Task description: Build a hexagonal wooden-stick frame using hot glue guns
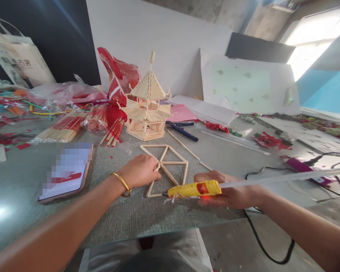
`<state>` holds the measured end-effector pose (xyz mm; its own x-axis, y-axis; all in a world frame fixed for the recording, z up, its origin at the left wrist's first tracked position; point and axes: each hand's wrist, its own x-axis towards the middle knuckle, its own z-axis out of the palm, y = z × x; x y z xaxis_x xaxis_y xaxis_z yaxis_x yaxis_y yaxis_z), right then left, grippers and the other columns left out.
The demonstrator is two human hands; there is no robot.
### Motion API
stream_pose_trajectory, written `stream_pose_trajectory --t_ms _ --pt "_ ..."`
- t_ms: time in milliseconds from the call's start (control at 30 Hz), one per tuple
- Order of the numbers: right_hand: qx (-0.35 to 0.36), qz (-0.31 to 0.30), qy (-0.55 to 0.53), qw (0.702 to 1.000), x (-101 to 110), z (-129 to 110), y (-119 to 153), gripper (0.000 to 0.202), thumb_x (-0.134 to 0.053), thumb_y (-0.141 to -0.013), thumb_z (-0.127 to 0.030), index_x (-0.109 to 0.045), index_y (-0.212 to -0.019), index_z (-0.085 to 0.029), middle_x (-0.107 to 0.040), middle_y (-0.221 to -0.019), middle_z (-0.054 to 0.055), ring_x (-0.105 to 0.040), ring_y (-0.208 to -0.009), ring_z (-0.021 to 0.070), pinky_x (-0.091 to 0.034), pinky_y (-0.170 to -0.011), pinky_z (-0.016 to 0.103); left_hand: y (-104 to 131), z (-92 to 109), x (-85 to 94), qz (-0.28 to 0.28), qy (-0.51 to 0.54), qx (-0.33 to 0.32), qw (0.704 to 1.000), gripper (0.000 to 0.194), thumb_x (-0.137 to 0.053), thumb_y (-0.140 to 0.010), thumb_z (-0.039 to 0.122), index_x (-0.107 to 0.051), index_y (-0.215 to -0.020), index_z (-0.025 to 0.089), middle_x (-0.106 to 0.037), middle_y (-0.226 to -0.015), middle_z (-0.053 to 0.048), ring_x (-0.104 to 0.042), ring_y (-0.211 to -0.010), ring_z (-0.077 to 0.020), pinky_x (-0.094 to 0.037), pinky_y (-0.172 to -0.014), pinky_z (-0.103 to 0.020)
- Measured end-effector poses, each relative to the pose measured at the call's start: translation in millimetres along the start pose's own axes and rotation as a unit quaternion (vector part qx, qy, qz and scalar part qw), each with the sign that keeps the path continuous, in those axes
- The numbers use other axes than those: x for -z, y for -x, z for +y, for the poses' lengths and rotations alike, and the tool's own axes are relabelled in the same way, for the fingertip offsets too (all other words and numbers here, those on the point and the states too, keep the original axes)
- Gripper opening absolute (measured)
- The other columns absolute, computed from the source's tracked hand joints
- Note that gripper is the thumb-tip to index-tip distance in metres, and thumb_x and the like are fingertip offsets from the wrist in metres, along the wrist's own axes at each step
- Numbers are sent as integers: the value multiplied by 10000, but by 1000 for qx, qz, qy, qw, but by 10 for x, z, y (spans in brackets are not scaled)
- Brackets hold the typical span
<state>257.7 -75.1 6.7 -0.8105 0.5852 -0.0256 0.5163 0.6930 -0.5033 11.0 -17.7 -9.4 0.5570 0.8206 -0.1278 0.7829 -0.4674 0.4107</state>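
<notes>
A flat hexagonal frame (173,163) of thin wooden sticks, with spokes meeting in its middle, lies on the table in front of me. My left hand (143,170) is closed in a pinch at the frame's left side, by the hub, on a wooden stick (158,167); its fingers hide part of that side. Held in my right hand (223,190) is a yellow hot glue gun (194,189) with a long clear glue stick (272,177) coming out of its back. The gun's nozzle points left at the frame's near corner, and a red light glows beneath its body.
Behind the frame stands a stick-built pagoda (149,109). Blue-handled pliers (184,129) lie to its right, bundles of sticks (64,126) to its left. A phone (66,172) rests at left. A black cord (274,258) hangs past the table edge, near a purple power strip (308,168).
</notes>
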Motion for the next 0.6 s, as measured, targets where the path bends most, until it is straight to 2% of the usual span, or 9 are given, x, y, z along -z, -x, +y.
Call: stream_pose_trajectory --t_ms 400,600 --pt "-3 -13 16 1000 3 37 82 194 -461 -930 -321 -477 -800 -178 -478 -774 -4 -425 -657 93 -339 -610 226 -4 2 3 -13 -4 14 1000 180 -537 -731 280 -618 -609 175 -626 -519 -23 -573 -521 -158 -377 -560 -260" --pt "-14 9 31 999 115 22 218 159 -452 -922 -278 -479 -795 -186 -489 -772 14 -449 -654 106 -379 -601 239 0 7 5 -18 -4 15 1000 194 -529 -740 287 -607 -600 178 -611 -492 -11 -560 -504 -147 -365 -549 -252"
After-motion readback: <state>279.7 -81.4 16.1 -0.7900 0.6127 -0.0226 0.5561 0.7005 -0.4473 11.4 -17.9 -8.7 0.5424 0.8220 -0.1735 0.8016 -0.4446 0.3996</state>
